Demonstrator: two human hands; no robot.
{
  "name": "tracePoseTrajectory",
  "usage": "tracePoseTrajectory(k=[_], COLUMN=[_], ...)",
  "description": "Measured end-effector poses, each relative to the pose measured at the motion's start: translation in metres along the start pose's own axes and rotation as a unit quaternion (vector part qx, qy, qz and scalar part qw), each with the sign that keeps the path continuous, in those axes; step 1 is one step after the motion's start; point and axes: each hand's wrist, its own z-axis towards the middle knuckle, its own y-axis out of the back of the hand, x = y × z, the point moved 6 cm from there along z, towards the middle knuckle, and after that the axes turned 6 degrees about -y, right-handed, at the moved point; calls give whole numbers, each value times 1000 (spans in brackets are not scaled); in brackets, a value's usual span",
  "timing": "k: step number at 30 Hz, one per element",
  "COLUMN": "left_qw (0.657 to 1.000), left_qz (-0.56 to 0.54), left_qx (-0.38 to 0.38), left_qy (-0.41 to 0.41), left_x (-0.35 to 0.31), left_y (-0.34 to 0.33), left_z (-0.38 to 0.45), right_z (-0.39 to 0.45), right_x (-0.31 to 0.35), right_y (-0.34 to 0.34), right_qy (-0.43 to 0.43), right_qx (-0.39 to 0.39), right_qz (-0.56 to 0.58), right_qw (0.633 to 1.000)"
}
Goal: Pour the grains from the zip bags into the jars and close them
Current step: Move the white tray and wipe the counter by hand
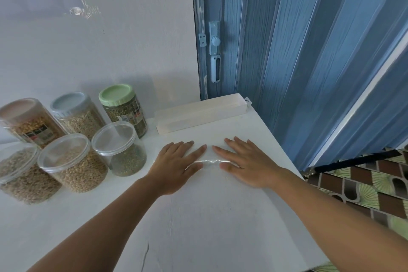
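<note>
Both hands lie flat on the white table [198,216] with straight fingers. My left hand [176,165] and my right hand [245,161] press on a clear, flattened zip bag [210,162], seen only as a shiny crease between them. Several lidded jars of grains stand at the left: a green-lidded jar of dark green grains [123,108], a blue-lidded jar [76,115], a pink-lidded jar [28,121], and clear-lidded jars of green grains [120,150], beige grains [72,163] and brownish grains [19,176].
A long white box [201,112] lies along the wall behind my hands. A blue folding door [298,51] with a latch stands at the right. The table's right edge drops to a patterned floor [364,185].
</note>
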Motion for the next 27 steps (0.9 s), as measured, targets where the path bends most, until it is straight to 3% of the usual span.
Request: tracePoseTrajectory(k=[8, 20, 27], left_qw=[997, 997, 993], left_qz=[-75, -73, -110], left_qx=[-12, 5, 18], left_qy=[33, 35, 47], left_x=[5, 8, 8], left_y=[-6, -12, -5], left_z=[1, 5, 7], right_z=[2, 3, 2], right_x=[1, 0, 1], right_y=[-1, -4, -1], right_qy=[-11, -18, -24], right_qx=[-3, -38, -10], right_qz=[17, -13, 5], right_qw=[1000, 999, 1000])
